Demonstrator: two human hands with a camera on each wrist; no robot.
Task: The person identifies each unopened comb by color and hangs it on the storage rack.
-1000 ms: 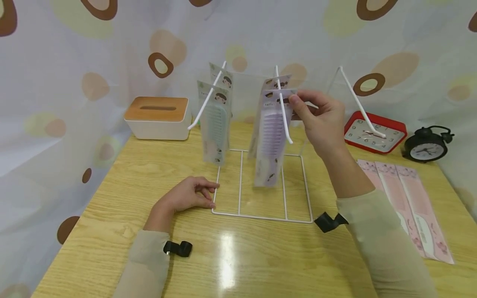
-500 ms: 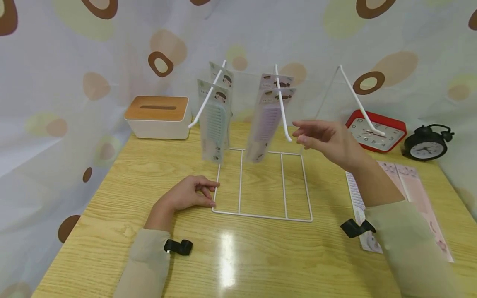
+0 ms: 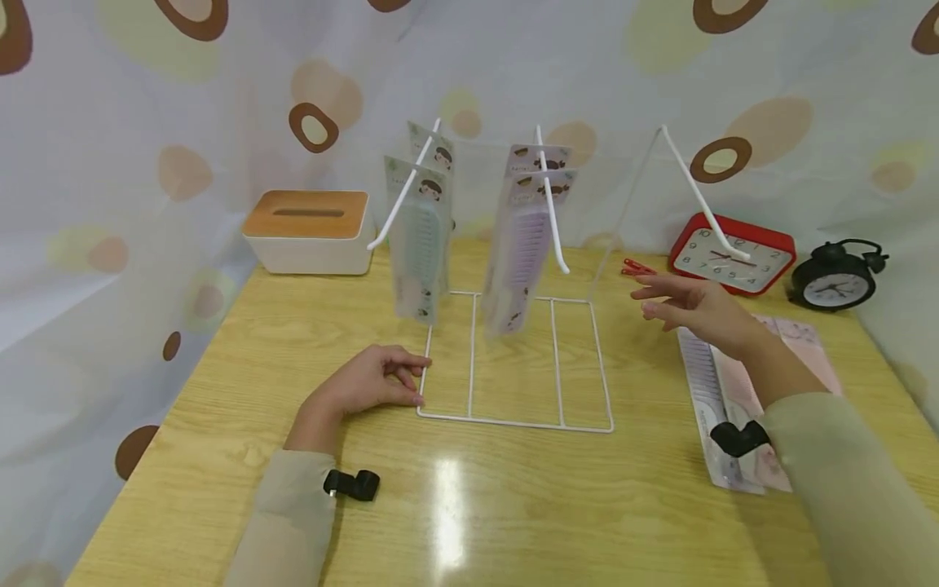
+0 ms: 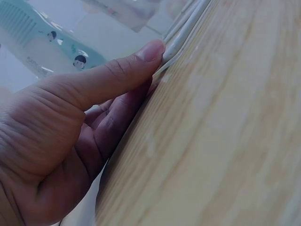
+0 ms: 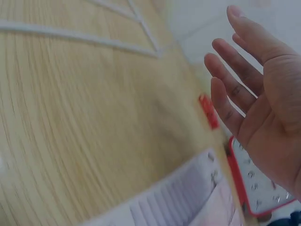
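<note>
My left hand holds the left base wire of a white wire display rack; in the left wrist view its thumb lies on the wire. Two packaged green combs hang from the rack's left hook, one behind the other. On the middle hook hang two packaged purple combs. The right hook bears nothing. My right hand, fingers loosely spread and holding nothing, hovers right of the rack above a packaged purple comb and packaged pink combs on the table.
A red square clock and a black alarm clock stand at the back right. Beside the red clock lies a small red clip. A white tissue box with a wooden lid stands at the back left.
My right hand let go of the front purple comb pack on the middle hook, then moved right and down towards the packs on the table. The hung pack swung back. My left hand stayed put.
</note>
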